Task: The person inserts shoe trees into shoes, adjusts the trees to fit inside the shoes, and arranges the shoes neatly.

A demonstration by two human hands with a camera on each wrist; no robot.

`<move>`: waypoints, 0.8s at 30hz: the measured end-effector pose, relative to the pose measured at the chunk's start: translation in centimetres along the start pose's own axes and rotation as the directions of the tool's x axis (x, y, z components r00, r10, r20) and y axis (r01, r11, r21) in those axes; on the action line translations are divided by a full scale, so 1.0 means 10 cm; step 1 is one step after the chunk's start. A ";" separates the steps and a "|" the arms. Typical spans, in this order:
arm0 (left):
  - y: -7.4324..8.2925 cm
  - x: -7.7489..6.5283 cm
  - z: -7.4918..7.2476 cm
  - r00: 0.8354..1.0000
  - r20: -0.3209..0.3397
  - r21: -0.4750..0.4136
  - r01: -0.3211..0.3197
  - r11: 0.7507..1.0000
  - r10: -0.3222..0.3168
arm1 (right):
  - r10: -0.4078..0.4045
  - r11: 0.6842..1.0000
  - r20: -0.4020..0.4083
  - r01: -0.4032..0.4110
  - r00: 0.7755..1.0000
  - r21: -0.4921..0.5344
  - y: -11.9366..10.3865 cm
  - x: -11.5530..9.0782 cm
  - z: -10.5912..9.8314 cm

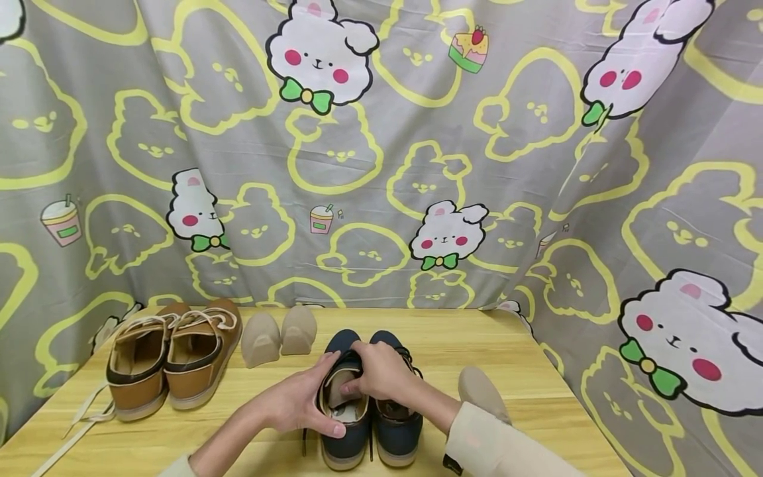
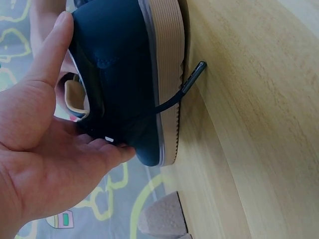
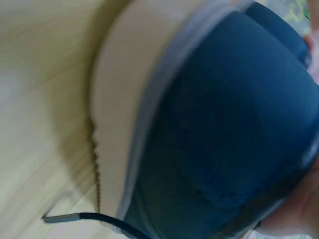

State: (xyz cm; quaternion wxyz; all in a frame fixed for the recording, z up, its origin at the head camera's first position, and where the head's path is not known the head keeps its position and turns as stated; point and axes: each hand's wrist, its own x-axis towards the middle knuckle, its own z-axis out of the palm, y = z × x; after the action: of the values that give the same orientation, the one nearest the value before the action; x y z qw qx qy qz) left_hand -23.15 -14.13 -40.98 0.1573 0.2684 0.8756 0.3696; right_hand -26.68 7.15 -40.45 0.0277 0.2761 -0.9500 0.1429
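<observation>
Two navy lace-up shoes stand side by side at the table's front, heels towards me. My left hand holds the left navy shoe, its thumb by the heel rim and its fingers along the outer side. Over that shoe's tongue, my right hand grips at the opening with its thumb inside. A beige piece shows in the opening; whether it is lining or an insert I cannot tell. Beside it stands the right navy shoe, partly behind my right hand. A dark lace end hangs off the held shoe.
Brown lace-up shoes stand at the left, a pale lace trailing. Two beige shoe inserts sit beside them at the back. Another beige insert lies right of my right hand. A patterned curtain borders the wooden table.
</observation>
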 end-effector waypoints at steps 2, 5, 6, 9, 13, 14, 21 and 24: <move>-0.01 0.00 0.00 1.000 0.007 -0.004 0.000 1.000 0.000 | 0.001 0.999 0.043 -0.003 0.999 0.037 0.02 0.02 -0.04; -0.02 0.01 -0.01 1.000 0.015 -0.012 -0.002 1.000 0.002 | -0.005 0.996 0.085 -0.003 0.996 0.093 0.04 0.05 -0.10; -0.02 0.01 -0.01 1.000 0.016 -0.012 -0.003 1.000 0.003 | -0.005 0.994 0.093 -0.005 0.996 0.107 0.05 0.06 -0.11; -0.03 0.01 -0.02 1.000 0.024 -0.018 0.000 1.000 0.001 | -0.007 0.988 0.110 -0.011 0.994 0.156 0.08 0.07 -0.15; -0.03 0.02 -0.02 1.000 0.029 -0.018 0.006 1.000 -0.006 | 0.002 0.983 0.137 -0.027 0.991 0.183 0.10 0.09 -0.16; -0.02 0.02 -0.01 1.000 0.028 -0.013 0.006 1.000 -0.006 | 0.002 0.983 0.139 -0.028 0.990 0.181 0.11 0.09 -0.16; -0.02 0.01 -0.01 1.000 0.013 0.034 0.003 0.999 -0.003 | 0.000 0.981 0.099 -0.019 0.995 0.192 0.12 0.11 -0.14; -0.03 0.02 -0.01 1.000 0.012 0.033 0.003 0.999 -0.003 | 0.000 0.979 0.075 -0.015 0.997 0.205 0.12 0.11 -0.13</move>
State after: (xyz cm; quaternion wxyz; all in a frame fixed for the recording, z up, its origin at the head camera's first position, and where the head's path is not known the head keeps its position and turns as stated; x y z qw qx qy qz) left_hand -23.45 -14.26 -41.13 0.1590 0.2718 0.8809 0.3533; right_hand -28.30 7.87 -39.38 -0.0370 0.2792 -0.9315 0.2301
